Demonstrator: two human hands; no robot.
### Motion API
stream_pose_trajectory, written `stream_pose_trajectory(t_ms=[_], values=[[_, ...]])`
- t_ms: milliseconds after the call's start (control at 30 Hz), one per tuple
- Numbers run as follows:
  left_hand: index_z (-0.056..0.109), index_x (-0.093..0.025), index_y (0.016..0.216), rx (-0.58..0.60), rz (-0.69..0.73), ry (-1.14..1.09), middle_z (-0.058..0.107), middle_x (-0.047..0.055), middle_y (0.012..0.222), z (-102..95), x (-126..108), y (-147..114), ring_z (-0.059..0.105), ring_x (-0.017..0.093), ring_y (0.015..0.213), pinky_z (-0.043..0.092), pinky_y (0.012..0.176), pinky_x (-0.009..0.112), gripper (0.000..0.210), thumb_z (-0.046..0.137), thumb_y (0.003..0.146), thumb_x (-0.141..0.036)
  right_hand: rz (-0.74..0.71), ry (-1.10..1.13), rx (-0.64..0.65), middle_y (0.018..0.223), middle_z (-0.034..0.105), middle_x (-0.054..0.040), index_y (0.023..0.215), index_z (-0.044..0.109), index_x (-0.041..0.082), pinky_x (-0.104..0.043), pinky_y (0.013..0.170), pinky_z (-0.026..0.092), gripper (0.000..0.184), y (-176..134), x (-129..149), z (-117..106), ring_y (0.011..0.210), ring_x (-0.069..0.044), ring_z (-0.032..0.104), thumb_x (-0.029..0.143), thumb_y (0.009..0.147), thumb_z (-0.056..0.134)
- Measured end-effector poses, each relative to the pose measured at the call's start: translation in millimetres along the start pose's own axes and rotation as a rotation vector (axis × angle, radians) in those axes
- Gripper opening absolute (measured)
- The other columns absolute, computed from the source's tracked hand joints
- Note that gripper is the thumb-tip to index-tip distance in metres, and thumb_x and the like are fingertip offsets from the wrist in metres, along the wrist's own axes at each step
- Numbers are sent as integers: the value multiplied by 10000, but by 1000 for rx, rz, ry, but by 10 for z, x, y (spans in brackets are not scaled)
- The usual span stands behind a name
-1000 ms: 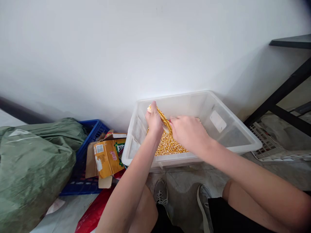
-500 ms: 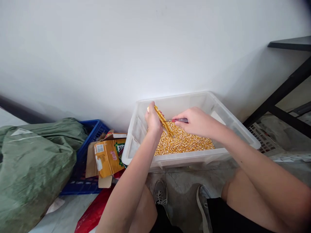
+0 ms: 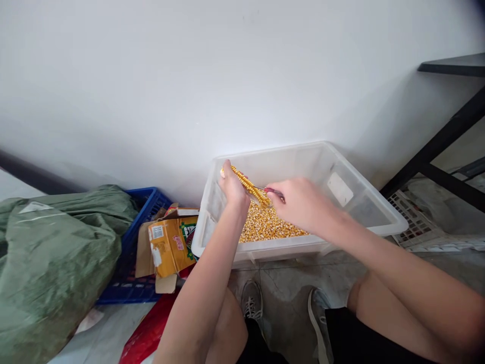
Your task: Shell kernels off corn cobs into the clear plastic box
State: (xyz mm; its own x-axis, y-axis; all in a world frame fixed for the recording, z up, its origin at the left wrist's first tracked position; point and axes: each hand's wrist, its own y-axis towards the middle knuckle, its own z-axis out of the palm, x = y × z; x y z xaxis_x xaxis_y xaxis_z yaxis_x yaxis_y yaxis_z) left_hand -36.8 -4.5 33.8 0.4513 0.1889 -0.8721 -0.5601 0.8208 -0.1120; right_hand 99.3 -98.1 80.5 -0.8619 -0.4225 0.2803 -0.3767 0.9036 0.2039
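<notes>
Held in my left hand (image 3: 234,189) is a corn cob (image 3: 248,184), tilted down to the right, with yellow kernels still in rows on it. My right hand (image 3: 297,202) grips a screwdriver (image 3: 275,192) by its dark red handle. Its thin metal shaft reaches the cob's side; the tip is too small to make out. Both hands are over a white plastic tub (image 3: 333,237). Loose corn kernels (image 3: 269,226) cover part of the tub's bottom, partly hidden by my right hand and forearm.
Left of the tub lie a flattened yellow carton (image 3: 172,247), a blue crate (image 3: 131,283) and a large green sack (image 3: 56,263). Red plastic (image 3: 147,328) is on the floor. A black metal frame (image 3: 428,151) and a white basket (image 3: 415,217) stand at the right. A wall (image 3: 242,76) rises behind.
The cob has swung to a flatter slant as my left hand shifted slightly left. My right hand has moved down and turned, with the screwdriver's handle now angled downward to the right.
</notes>
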Motion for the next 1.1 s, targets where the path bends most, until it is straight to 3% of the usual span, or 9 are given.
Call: stream_pose_trajectory(t_ms=[100,233,467,567,667,800,867,967,1100], values=[[430,-219,768,16,-33,-31,469,-36,605,3,-14,-2,506,116,505,415,505,259,435,656,747,-591,10,119,45,586,593,-9,904,741,206,-295,518,248,316,21,-126,-108,486,-117,417,255,929,429],[446,-220,784,85,-57,-44,480,-39,596,22,-8,-35,496,107,480,401,491,251,420,665,738,-575,21,146,46,546,554,13,941,754,216,-299,512,230,294,25,-174,-92,465,-109,365,239,895,464],[445,-220,766,216,-85,-13,494,-41,579,47,-12,-122,474,90,458,381,473,232,420,649,745,-585,-33,84,71,553,550,-3,751,703,197,-296,521,254,263,19,-224,-185,502,-115,393,229,887,480],[445,-219,771,191,-85,-32,482,-45,578,44,-3,-121,466,90,454,383,471,234,439,664,731,-597,-58,-1,23,639,625,-29,818,707,191,-297,527,279,269,-6,-178,-107,538,-132,478,213,912,456],[440,-220,776,120,-59,-68,465,-50,583,49,24,-114,474,93,464,396,480,235,454,670,728,-608,-50,-181,-60,766,684,-100,923,701,136,-310,541,330,278,-72,-17,121,619,-186,598,150,923,423],[434,-219,785,-8,-58,-103,470,-47,619,58,44,-107,493,100,489,416,503,244,443,646,760,-607,-28,-361,-127,848,685,-184,1186,637,23,-310,523,379,429,-159,254,446,679,-231,670,4,911,309],[440,-216,782,-61,-64,-101,478,-38,633,50,29,-83,509,110,506,414,500,250,434,625,779,-608,-24,-368,-123,877,689,-204,1243,607,0,-309,524,389,468,-153,310,496,705,-236,682,-19,911,277],[451,-212,772,-100,-56,-115,481,-27,642,19,-16,-11,520,119,520,418,504,258,393,596,815,-574,-50,-242,-88,883,706,-174,1164,659,56,-316,532,379,400,-65,209,359,694,-228,670,56,937,330],[460,-209,765,-94,-85,-162,482,-21,647,-18,-67,83,516,120,532,425,522,262,392,611,802,-569,-34,106,1,787,717,-67,981,739,180,-295,555,359,307,75,-104,0,631,-158,600,239,949,439]])
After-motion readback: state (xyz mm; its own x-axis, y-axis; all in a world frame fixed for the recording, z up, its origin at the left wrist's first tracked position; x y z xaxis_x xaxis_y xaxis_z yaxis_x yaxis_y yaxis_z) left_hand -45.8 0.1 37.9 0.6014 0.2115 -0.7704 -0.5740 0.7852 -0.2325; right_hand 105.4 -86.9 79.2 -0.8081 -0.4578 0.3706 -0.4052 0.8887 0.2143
